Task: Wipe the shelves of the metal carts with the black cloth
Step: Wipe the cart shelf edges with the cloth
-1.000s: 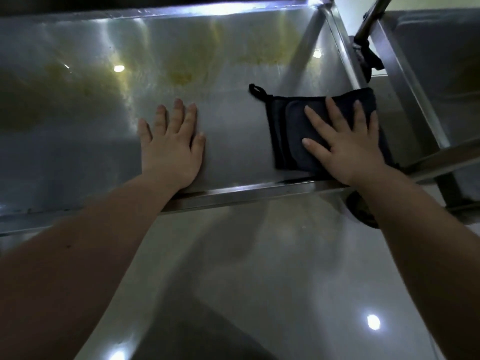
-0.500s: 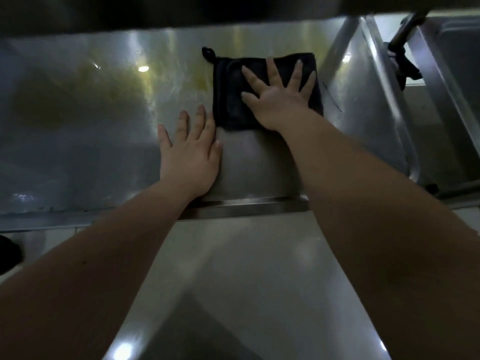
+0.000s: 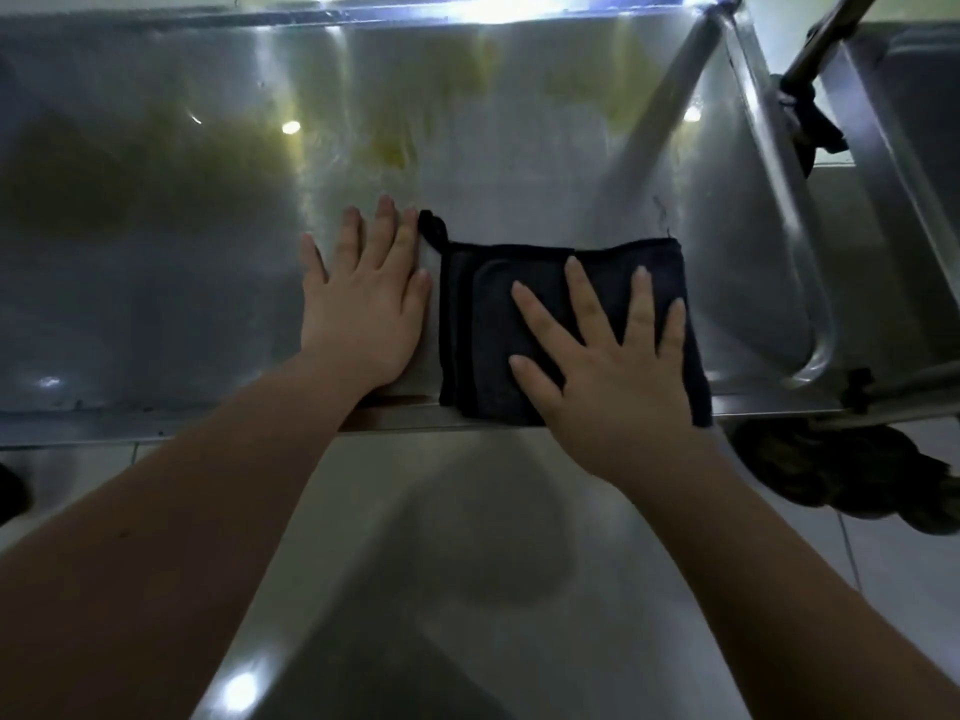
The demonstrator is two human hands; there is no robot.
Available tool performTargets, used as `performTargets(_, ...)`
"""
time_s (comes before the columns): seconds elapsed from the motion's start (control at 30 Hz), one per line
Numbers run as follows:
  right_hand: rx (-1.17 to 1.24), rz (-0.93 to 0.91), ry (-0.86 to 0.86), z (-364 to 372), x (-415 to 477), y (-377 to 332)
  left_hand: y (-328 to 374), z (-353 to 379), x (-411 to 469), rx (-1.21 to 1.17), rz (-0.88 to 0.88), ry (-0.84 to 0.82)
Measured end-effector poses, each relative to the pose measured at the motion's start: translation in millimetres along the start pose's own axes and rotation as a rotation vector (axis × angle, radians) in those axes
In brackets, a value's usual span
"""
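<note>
Right hand (image 3: pixel 618 376) lies flat on the black cloth (image 3: pixel 467 330) - fingers straight and spread wide, pressing down, no pinch. I see the cloth folded at the near edge of the cart shelf (image 3: pixel 156 304), right of centre, reaching the front lip. Its loop (image 3: pixel 434 228) sticks out at the far-left corner, just beside the left fingertips. Left hand (image 3: pixel 363 314) lies flat on bare metal just left of the cloth - fingers straight, close together. Yellowish smears (image 3: pixel 389 148) sit farther back. Second cart (image 3: pixel 909 122) is on the right.
</note>
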State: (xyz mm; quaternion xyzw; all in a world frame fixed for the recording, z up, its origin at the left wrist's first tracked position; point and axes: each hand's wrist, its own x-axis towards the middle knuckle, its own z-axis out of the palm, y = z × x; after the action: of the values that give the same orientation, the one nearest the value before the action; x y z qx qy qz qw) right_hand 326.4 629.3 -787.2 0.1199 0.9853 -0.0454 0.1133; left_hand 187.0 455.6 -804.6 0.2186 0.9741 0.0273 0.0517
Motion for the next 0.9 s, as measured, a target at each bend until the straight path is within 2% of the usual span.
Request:
performTargets(0.17, 0.062, 0.022, 0.046, -18.4, 81.9, 11.2, -1.7, -1.5, -0.3, 0.012, 0.017, -0.007)
performTargets(0.27, 0.087, 0.094, 0.027, -38.2, 150.0, 24.0, -2.2, -1.8, 0.5, 0.008, 0.014, -0.016)
performTargets(0.37, 0.115, 0.112, -0.004, -49.4, 182.1, 28.7, -1.3, -2.4, 1.9, -0.007, 0.001, -0.031)
performTargets(0.53, 0.11, 0.112, -0.005, -40.4, 147.3, 29.1, 4.4, -4.4, 1.6, 0.007, -0.026, -0.033)
performTargets(0.67, 0.108, 0.088, 0.02, -16.3, 57.2, 24.6, 4.7, -3.1, 0.9, 0.018, -0.023, -0.021)
performTargets(0.77, 0.038, 0.061, -0.029, -8.1, 0.0, 19.6, 2.1, -0.7, -1.3, 0.019, -0.002, -0.007)
performTargets(0.9, 0.043, 0.016, -0.032, -16.8, 30.0, 34.9, 1.5, 0.1, 0.8, 0.0, -0.002, -0.005)
